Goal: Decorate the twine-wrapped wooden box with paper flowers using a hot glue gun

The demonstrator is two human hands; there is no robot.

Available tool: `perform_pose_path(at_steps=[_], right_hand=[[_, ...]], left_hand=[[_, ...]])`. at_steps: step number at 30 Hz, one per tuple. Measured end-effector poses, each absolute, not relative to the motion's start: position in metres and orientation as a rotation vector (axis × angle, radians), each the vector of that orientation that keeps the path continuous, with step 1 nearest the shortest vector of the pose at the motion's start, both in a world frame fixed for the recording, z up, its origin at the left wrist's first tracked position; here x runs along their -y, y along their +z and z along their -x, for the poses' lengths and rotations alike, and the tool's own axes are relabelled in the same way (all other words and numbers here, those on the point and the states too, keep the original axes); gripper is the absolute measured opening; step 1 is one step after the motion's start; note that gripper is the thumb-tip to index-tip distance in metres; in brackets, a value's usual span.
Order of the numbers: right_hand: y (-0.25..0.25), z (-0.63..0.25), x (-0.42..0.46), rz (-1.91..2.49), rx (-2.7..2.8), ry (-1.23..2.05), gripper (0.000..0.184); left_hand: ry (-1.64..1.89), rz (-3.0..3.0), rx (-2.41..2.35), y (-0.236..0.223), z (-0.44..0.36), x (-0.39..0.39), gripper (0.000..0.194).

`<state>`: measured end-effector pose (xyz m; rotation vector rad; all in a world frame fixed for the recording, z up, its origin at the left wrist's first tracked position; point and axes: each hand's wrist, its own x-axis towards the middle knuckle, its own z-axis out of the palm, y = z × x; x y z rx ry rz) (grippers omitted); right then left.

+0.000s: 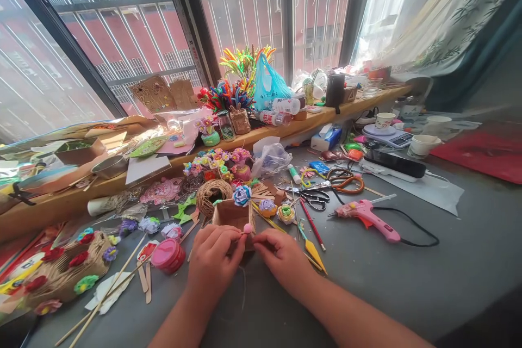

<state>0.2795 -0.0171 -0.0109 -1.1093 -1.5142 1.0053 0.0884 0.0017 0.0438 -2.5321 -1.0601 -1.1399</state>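
My left hand (214, 255) pinches a small round pink piece (247, 228), perhaps soft clay, between thumb and fingertips. Just beside it, my right hand (283, 258) has its fingers curled together; whether anything is between them is hidden. Right behind both hands stands a small open cardboard box (231, 213), partly covered by my fingers. A blue-purple paper-like flower (242, 195) sits at the box's back corner. Beyond the box's left side lies a coil of brown twine (212, 196). An open-looking pink round tub (168, 255) stands left of my left hand.
On the right lie a pink hot glue gun (369, 217) with its cord, scissors (314, 193), a red pencil (312, 224) and a yellow-tipped tool (313, 250). To the left are wooden sticks (112, 288) and a flower-decorated twine basket (69, 266). A crowded wooden ledge (318, 119) runs behind.
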Motion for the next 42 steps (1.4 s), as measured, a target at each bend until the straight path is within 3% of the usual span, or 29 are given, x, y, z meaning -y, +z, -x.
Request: perform_pose_path(at_steps=[8, 11, 12, 14, 15, 17, 18, 22, 24, 26, 28, 35, 39, 42], right_hand=[[-0.006, -0.294, 0.037, 1.165, 1.64, 1.003, 0.023], [-0.001, -0.319, 0.057, 1.079, 1.913, 0.81, 0.038], [-0.001, -0.332, 0.063, 1.07, 1.963, 0.75, 0.035], [-0.003, -0.364, 0.074, 1.188, 1.896, 0.653, 0.01], [-0.005, -0.383, 0.078, 1.287, 1.802, 0.583, 0.012], [-0.011, -0.421, 0.084, 1.504, 1.555, 0.377, 0.039], [-0.014, -0.44, 0.086, 1.59, 1.466, 0.312, 0.043], [-0.031, -0.502, 0.09, 1.847, 1.243, 0.17, 0.029], [-0.04, -0.523, 0.086, 2.022, 1.168, 0.116, 0.046], [-0.046, -0.536, 0.079, 2.154, 1.158, 0.16, 0.061], [-0.048, -0.542, 0.069, 2.185, 1.196, 0.273, 0.064], [-0.03, -0.536, 0.049, 2.069, 1.293, 0.545, 0.038], [-0.025, -0.527, 0.059, 2.005, 1.211, 0.647, 0.041], [-0.021, -0.507, 0.07, 1.825, 1.08, 0.902, 0.037]], left_hand=[[-1.167, 2.606, 1.201, 0.046, -0.082, -0.009, 0.006], [-1.227, 2.671, 1.223, 0.043, -0.079, -0.012, 0.004], [-1.247, 2.681, 1.232, 0.042, -0.079, -0.012, 0.004], [-1.277, 2.691, 1.239, 0.041, -0.079, -0.012, 0.005], [-1.286, 2.689, 1.242, 0.04, -0.079, -0.012, 0.006], [-1.301, 2.682, 1.245, 0.04, -0.08, -0.012, 0.006], [-1.31, 2.679, 1.242, 0.04, -0.081, -0.012, 0.006], [-1.346, 2.678, 1.218, 0.041, -0.081, -0.014, 0.006], [-1.358, 2.684, 1.197, 0.041, -0.08, -0.016, 0.006], [-1.359, 2.705, 1.165, 0.041, -0.078, -0.018, 0.007], [-1.352, 2.733, 1.132, 0.041, -0.075, -0.019, 0.007], [-1.32, 2.819, 1.136, 0.045, -0.068, -0.023, 0.01], [-1.375, 2.897, 1.175, 0.049, -0.064, -0.022, 0.012], [-1.499, 2.937, 1.246, 0.05, -0.06, -0.022, 0.013]])
